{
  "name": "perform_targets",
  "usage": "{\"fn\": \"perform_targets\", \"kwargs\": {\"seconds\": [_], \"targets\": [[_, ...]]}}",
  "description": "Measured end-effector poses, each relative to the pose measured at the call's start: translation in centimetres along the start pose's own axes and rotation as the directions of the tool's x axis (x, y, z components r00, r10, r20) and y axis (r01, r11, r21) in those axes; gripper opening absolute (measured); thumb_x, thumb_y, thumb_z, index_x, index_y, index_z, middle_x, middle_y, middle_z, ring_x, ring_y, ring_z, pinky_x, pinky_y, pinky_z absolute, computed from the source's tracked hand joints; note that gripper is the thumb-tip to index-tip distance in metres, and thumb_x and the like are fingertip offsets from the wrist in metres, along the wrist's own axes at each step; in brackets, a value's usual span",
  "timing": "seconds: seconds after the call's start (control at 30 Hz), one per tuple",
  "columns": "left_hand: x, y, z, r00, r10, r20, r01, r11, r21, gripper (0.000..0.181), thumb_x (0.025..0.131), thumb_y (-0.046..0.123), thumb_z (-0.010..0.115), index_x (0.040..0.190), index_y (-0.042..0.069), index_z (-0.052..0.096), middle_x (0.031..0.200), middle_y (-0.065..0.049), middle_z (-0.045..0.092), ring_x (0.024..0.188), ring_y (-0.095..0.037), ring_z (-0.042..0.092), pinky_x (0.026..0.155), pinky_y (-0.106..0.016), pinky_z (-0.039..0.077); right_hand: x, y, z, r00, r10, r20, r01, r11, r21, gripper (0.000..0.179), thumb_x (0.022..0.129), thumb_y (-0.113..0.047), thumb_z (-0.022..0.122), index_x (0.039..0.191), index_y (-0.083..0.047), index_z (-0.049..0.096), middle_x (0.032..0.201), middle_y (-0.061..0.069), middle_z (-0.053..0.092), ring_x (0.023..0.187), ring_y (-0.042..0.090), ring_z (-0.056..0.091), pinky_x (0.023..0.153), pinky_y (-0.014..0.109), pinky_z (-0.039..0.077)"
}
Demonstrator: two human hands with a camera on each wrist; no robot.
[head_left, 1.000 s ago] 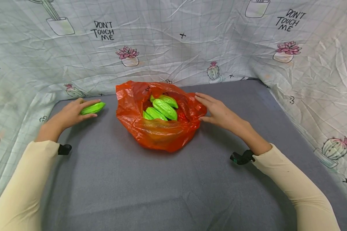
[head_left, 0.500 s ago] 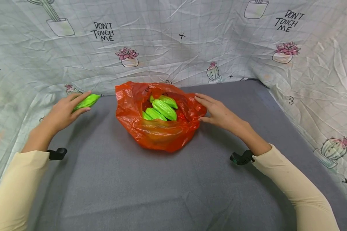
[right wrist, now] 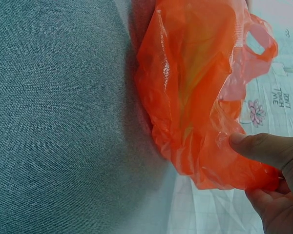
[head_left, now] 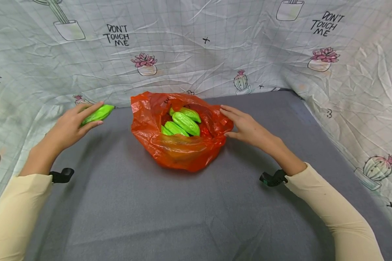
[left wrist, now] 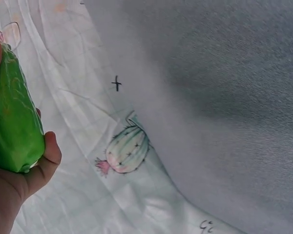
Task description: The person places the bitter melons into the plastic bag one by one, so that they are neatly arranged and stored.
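My left hand (head_left: 68, 125) grips a bright green, ridged bitter melon (head_left: 99, 115) at the left, raised above the table with a shadow beneath. In the left wrist view the fingers and thumb curl round the bitter melon (left wrist: 14, 112). A red-orange plastic bag (head_left: 183, 154) stands with its mouth spread in the middle of the table. Several more bitter melons (head_left: 186, 124) lie inside it, partly hidden by the bag's front. My right hand (head_left: 248, 127) holds the bag's right rim; in the right wrist view, thumb and fingers pinch the plastic (right wrist: 222, 161).
A grey cloth (head_left: 183, 214) covers the table. Behind and on both sides hangs a pale printed curtain (head_left: 183, 50) with cactus drawings. A black wrist camera (head_left: 274, 178) sits by the right cuff, and another wrist camera (head_left: 62, 175) by the left.
My left hand has moved left and lifted, carrying the bitter melon away from the bag; it has barely moved in the last half second. The right hand and bag stay in place.
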State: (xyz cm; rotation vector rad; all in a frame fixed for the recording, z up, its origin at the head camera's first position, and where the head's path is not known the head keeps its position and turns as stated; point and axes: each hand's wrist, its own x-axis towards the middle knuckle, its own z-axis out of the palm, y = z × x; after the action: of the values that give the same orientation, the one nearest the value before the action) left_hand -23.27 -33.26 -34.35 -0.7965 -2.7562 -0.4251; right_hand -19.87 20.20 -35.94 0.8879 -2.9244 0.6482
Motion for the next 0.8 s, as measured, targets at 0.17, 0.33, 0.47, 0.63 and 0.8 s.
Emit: {"fn": "perform_targets", "kwargs": {"seconds": [0.17,0.33,0.47,0.63,0.8], "targets": [[0.1,0.7,-0.4,0.999,0.047,-0.016,-0.047,0.999,-0.002,0.073,0.093,0.012,0.074,0.157,0.026,0.042,0.133,-0.027,0.054,0.115,-0.051,0.051,0.091,-0.066,0.039,0.0,0.1,0.1,1.000,-0.012,0.001,0.012,1.000,0.002,0.081,0.087,-0.009,0.081,0.153,0.006,0.037,0.161,0.020,0.033,0.143,0.039,0.041,0.111,0.051,0.041],[0.3,0.9,-0.7,0.991,0.122,-0.056,-0.123,0.992,-0.010,0.073,0.089,0.008,0.078,0.154,0.022,0.048,0.131,-0.026,0.056,0.114,-0.050,0.053,0.092,-0.063,0.040,0.0,0.2,0.1,1.000,-0.017,-0.005,0.017,1.000,-0.001,0.081,0.087,-0.009,0.082,0.153,0.006,0.037,0.161,0.020,0.033,0.143,0.038,0.041,0.111,0.051,0.041],[0.3,1.4,-1.0,0.988,0.137,-0.064,-0.138,0.990,-0.012,0.071,0.090,0.010,0.077,0.153,0.022,0.048,0.129,-0.026,0.057,0.112,-0.048,0.054,0.091,-0.062,0.040,0.0,0.1,0.0,1.000,-0.030,-0.010,0.030,1.000,0.004,0.081,0.087,-0.009,0.081,0.153,0.006,0.037,0.161,0.020,0.033,0.143,0.039,0.041,0.111,0.051,0.041],[0.2,2.2,-1.4,0.988,0.140,-0.058,-0.140,0.990,0.000,0.073,0.089,0.009,0.078,0.154,0.023,0.048,0.129,-0.023,0.058,0.110,-0.045,0.055,0.087,-0.061,0.042,0.0,0.0,0.0,1.000,-0.026,-0.013,0.026,1.000,0.007,0.081,0.086,-0.010,0.082,0.153,0.006,0.038,0.161,0.020,0.034,0.142,0.038,0.041,0.111,0.051,0.041],[0.3,3.1,-1.9,0.990,0.130,-0.062,-0.130,0.991,0.003,0.073,0.088,0.009,0.078,0.154,0.023,0.048,0.132,-0.022,0.057,0.111,-0.043,0.055,0.085,-0.060,0.042,-0.1,0.1,0.0,1.000,-0.019,-0.011,0.019,1.000,0.000,0.081,0.087,-0.009,0.081,0.153,0.007,0.038,0.161,0.020,0.034,0.142,0.038,0.042,0.111,0.051,0.041]]}}
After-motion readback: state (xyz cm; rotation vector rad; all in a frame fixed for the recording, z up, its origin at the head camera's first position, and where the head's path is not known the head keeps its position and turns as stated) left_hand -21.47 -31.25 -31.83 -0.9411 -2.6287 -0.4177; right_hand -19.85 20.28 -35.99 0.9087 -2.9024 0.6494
